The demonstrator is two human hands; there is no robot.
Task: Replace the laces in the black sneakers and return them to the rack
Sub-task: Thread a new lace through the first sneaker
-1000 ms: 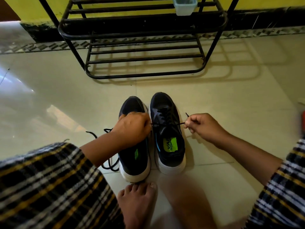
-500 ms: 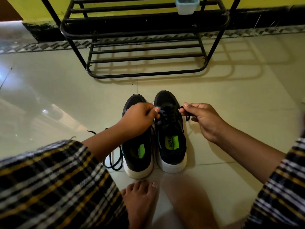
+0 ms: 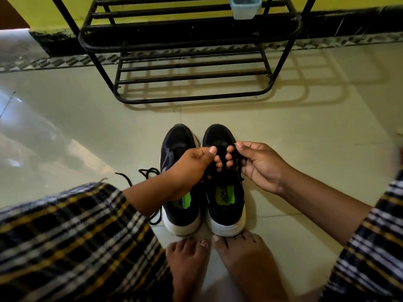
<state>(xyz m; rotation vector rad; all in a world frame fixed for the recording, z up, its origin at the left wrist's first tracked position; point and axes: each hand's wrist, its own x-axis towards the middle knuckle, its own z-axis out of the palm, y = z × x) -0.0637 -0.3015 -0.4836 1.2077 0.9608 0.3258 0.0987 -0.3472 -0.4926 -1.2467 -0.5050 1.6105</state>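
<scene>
Two black sneakers with white soles and green insoles stand side by side on the tiled floor, toes pointing away from me: the left sneaker point(image 3: 177, 140) and the right sneaker point(image 3: 225, 195). My left hand point(image 3: 192, 164) and my right hand point(image 3: 259, 164) meet over the right sneaker's tongue, each pinching an end of its black lace point(image 3: 221, 154). A loose black lace point(image 3: 146, 173) lies on the floor left of the left sneaker, partly hidden under my left forearm.
A black metal shoe rack point(image 3: 192, 59) stands against the yellow wall ahead, its lower shelves bare. A pale blue plastic tub point(image 3: 245, 7) sits on an upper shelf. My bare feet point(image 3: 218, 258) rest just behind the sneakers' heels.
My hands have come together from apart: a second ago the lace ends were pulled out sideways, now both hands hold them close over the right sneaker's tongue.
</scene>
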